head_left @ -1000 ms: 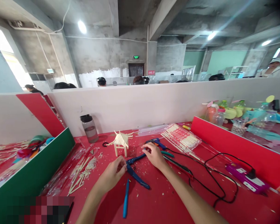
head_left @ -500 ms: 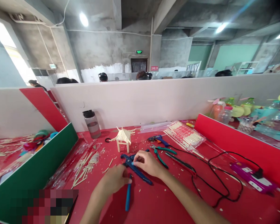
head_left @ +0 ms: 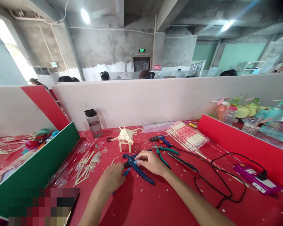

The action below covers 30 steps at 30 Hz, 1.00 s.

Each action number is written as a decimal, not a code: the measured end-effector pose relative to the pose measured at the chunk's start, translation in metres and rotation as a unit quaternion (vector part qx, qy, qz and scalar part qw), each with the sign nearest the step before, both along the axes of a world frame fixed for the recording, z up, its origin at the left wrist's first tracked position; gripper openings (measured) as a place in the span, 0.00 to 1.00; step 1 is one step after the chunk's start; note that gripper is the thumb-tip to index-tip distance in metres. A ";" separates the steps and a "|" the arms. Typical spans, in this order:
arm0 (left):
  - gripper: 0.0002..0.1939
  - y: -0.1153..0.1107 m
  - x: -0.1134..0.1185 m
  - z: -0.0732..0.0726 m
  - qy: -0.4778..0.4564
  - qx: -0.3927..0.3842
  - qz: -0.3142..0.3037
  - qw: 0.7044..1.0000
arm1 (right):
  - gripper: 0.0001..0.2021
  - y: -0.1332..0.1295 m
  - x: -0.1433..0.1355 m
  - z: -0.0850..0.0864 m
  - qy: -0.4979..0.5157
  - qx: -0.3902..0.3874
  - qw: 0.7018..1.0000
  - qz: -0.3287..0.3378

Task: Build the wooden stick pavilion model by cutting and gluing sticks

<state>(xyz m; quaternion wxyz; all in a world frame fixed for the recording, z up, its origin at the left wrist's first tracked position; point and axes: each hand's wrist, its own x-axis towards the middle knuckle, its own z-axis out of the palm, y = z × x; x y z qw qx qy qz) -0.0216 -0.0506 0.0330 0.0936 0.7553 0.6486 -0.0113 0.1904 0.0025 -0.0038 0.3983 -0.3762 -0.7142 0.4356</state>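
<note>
My left hand (head_left: pixel 113 177) is closed around a slim blue pen-like stick (head_left: pixel 126 171), mostly hidden by the fingers. My right hand (head_left: pixel 149 161) pinches a small light-blue piece (head_left: pixel 135 162), too small to name, above the cutting tool. Between the hands, a dark-blue hand cutter (head_left: pixel 141 173) lies on the red table (head_left: pixel 151 207). Just behind it stands a little pavilion of wooden sticks (head_left: pixel 125 138), with a pointed roof and thin legs.
Right of my hands lie green-handled pliers (head_left: pixel 165 151), a glue gun (head_left: pixel 160 140), a black-and-red tool (head_left: pixel 182 164) and a purple power strip (head_left: pixel 256 179) with a looping cord. Loose sticks (head_left: pixel 83 171) and a water bottle (head_left: pixel 93 124) are on the left. Low partitions enclose the table.
My left hand has moved left and slightly up, turning the blue stick so that its long end is now mostly hidden. My right hand stays nearly in place.
</note>
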 end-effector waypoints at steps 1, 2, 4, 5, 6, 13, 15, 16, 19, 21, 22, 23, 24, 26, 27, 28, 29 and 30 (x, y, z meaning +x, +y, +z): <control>0.06 0.001 -0.002 0.001 -0.009 0.005 -0.004 1.000 | 0.07 0.001 0.001 -0.001 0.008 -0.015 1.000 0.002; 0.05 0.003 -0.004 0.001 -0.018 0.014 -0.012 1.000 | 0.08 0.002 0.001 -0.002 0.015 -0.026 1.000 0.005; 0.04 0.005 -0.005 0.002 -0.036 0.031 -0.023 0.999 | 0.08 0.003 0.003 -0.003 0.022 -0.032 0.999 0.013; 0.04 0.005 -0.005 0.002 -0.045 0.038 -0.027 0.998 | 0.08 0.003 0.003 -0.003 0.020 -0.029 0.999 0.017; 0.04 0.006 -0.004 0.003 -0.054 0.044 -0.030 0.997 | 0.08 0.003 0.004 -0.002 0.018 -0.025 0.999 0.020; 0.03 0.010 -0.003 -0.003 -0.087 0.048 -0.046 0.994 | 0.08 0.003 0.004 -0.001 0.000 0.010 1.000 0.024; 0.03 0.011 -0.004 -0.005 -0.089 0.047 -0.045 0.994 | 0.08 0.003 0.004 -0.001 -0.005 0.011 1.000 0.025; 0.03 0.011 -0.004 -0.005 -0.089 0.045 -0.046 0.994 | 0.08 0.003 0.004 -0.001 -0.008 0.013 1.000 0.025; 0.02 0.011 -0.004 -0.004 -0.087 0.039 -0.048 0.994 | 0.08 0.003 0.004 0.000 -0.015 0.022 0.999 0.023; 0.02 0.011 -0.003 -0.003 -0.089 0.038 -0.051 0.994 | 0.08 0.003 0.004 0.001 -0.012 0.019 0.999 0.027; 0.03 0.010 -0.003 -0.003 -0.091 0.039 -0.053 0.994 | 0.08 0.003 0.004 0.001 -0.010 0.016 0.999 0.031; 0.03 0.010 -0.003 -0.002 -0.093 0.041 -0.055 0.993 | 0.09 0.003 0.004 0.001 -0.006 0.011 0.999 0.034; 0.03 0.009 -0.003 -0.002 -0.096 0.043 -0.057 0.993 | 0.09 0.003 0.004 0.000 -0.002 0.007 0.999 0.035; 0.04 0.009 -0.003 -0.002 -0.099 0.047 -0.059 0.992 | 0.10 0.003 0.004 -0.001 0.001 0.003 0.999 0.033; 0.04 0.009 -0.003 -0.002 -0.101 0.048 -0.058 0.992 | 0.10 0.003 0.005 -0.001 0.001 0.001 0.999 0.032; 0.04 0.009 -0.003 -0.002 -0.103 0.051 -0.057 0.992 | 0.10 0.003 0.005 -0.001 -0.002 0.000 0.999 0.033; 0.04 0.009 -0.003 -0.002 -0.105 0.054 -0.058 0.991 | 0.11 0.003 0.005 -0.001 -0.006 0.000 0.999 0.034; 0.03 0.009 -0.003 -0.002 -0.107 0.056 -0.058 0.991 | 0.11 0.003 0.005 -0.001 -0.011 0.002 0.999 0.036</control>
